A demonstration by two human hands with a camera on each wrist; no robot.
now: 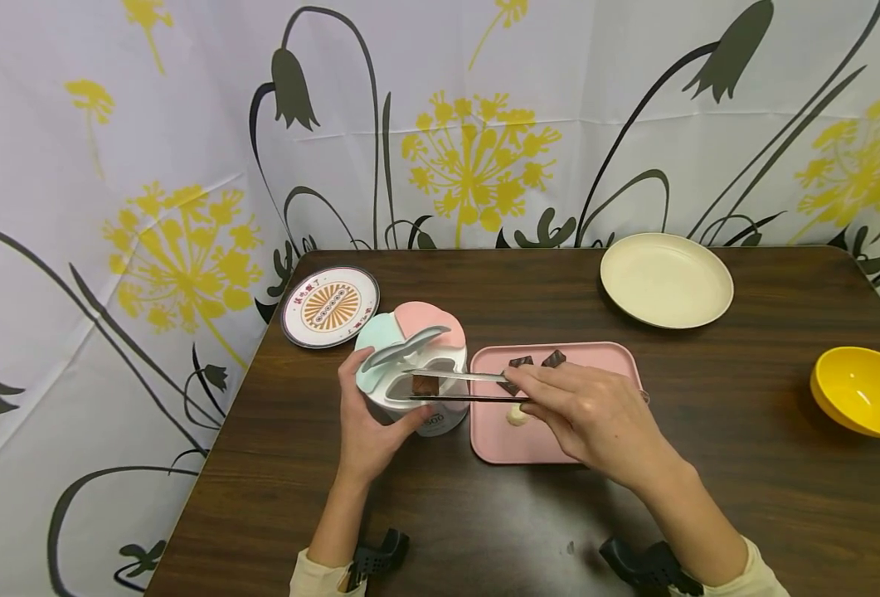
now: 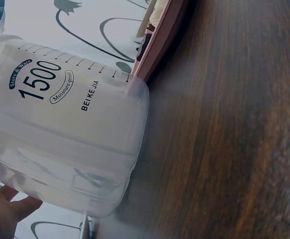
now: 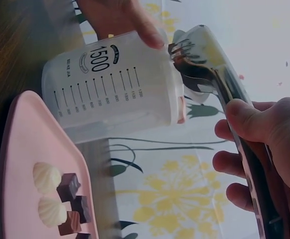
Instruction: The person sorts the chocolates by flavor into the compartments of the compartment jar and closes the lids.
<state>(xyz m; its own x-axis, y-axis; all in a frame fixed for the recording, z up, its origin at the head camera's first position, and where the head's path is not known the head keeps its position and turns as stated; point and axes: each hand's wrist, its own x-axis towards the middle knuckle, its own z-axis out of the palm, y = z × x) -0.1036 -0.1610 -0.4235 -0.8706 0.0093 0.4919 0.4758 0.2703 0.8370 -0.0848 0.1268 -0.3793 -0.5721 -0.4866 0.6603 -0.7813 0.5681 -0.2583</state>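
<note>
My left hand grips a translucent storage canister marked 1500, with thumb and fingers on opposite sides near its top. Pink, mint and grey flaps cover its white top; the grey flap stands raised. My right hand holds metal tongs pointing left. Their tips are over the opening under the raised flap, with a brown chocolate between them. Beneath the right hand, a pink tray bears dark chocolates and cream-coloured swirled sweets.
A patterned plate lies at the table's back left, behind the canister. At the back right is a cream oval plate, and a yellow bowl stands by the right edge. A flower-print curtain hangs behind the table.
</note>
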